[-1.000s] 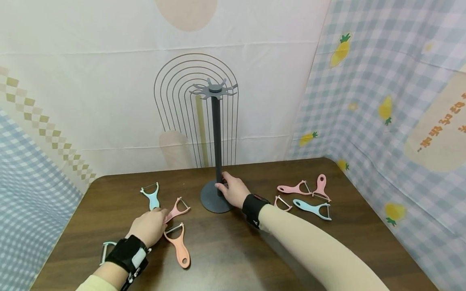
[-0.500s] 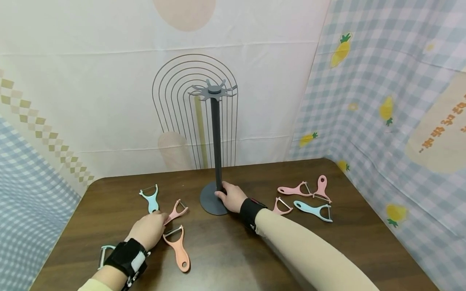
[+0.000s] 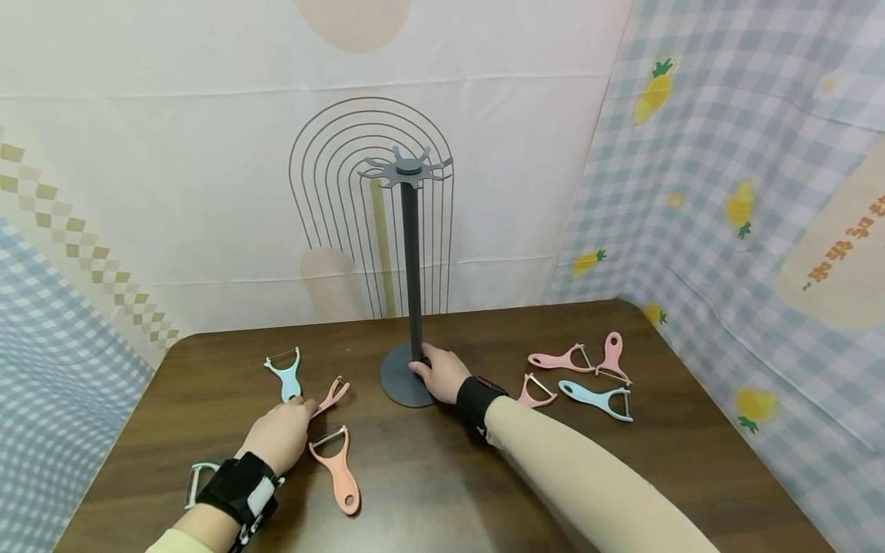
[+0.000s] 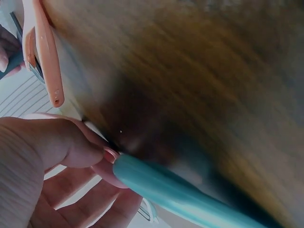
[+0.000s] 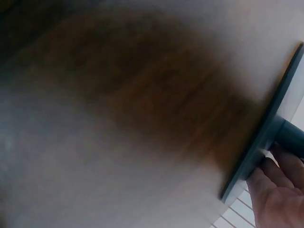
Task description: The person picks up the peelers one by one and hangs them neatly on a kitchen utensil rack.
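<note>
"What's the setting?"
"Brown worktop (image 3: 415,491), white patterned cloth (image 3: 207,192) behind, checked cloth (image 3: 691,261) at both sides."
"And the hands?"
"Left hand (image 3: 276,438) pinches a pink peeler (image 3: 326,402) between a blue peeler (image 3: 289,380) and an orange peeler (image 3: 342,478); right hand (image 3: 444,374) grips the grey stand (image 3: 412,261) low down. It separates these from four more peelers (image 3: 589,395)."

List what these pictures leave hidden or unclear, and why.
Head view: handle of a pink peeler, behind left grip.
Head view: handle of teal peeler, behind left wristband.
Head view: handle of another pink peeler, hidden by right sleeve.
Right wrist view: top of the stand, cut off by right edge.
</note>
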`<state>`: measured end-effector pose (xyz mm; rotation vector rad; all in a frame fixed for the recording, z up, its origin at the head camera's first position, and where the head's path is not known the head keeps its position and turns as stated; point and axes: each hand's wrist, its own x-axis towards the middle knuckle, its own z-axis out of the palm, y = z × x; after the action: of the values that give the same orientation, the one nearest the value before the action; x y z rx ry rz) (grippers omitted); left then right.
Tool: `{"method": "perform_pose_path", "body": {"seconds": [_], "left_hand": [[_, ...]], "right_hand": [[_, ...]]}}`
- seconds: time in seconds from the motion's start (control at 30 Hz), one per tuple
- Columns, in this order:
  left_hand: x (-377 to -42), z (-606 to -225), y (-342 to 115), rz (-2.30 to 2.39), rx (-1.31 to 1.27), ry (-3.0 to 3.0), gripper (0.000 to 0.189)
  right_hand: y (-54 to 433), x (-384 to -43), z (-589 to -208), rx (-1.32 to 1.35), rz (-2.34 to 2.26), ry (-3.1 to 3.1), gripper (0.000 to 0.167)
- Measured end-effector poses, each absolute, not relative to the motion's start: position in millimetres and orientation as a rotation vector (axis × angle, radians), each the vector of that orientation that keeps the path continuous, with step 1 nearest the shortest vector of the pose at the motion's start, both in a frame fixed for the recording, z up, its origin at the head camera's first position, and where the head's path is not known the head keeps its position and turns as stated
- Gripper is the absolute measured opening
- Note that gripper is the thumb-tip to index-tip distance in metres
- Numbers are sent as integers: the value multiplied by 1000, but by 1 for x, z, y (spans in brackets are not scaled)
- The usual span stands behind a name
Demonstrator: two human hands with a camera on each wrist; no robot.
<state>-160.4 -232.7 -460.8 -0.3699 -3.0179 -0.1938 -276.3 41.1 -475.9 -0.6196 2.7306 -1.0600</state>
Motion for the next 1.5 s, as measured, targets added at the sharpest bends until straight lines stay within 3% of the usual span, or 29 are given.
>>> {"method": "perform_pose_path", "body": {"seconds": [0.47,0.67,1.0,1.5], "left_hand": [[-166,-451,-235,-320,-268,-3022,9],[-175,-416,-249,-475,-221,-2988,3],[-191,-361,-277,-622,-223,-2730,12],[-206,-333,-237,-815,-209,-2595,14]], "right_hand": [[42,-279,-479,-657,-1032,2746,24],[44,-283,-478,-658,-1035,2761,27],[46,-283,-473,-655,-1021,2751,24],[44,-276,-474,-661,-1003,2749,27]]}}
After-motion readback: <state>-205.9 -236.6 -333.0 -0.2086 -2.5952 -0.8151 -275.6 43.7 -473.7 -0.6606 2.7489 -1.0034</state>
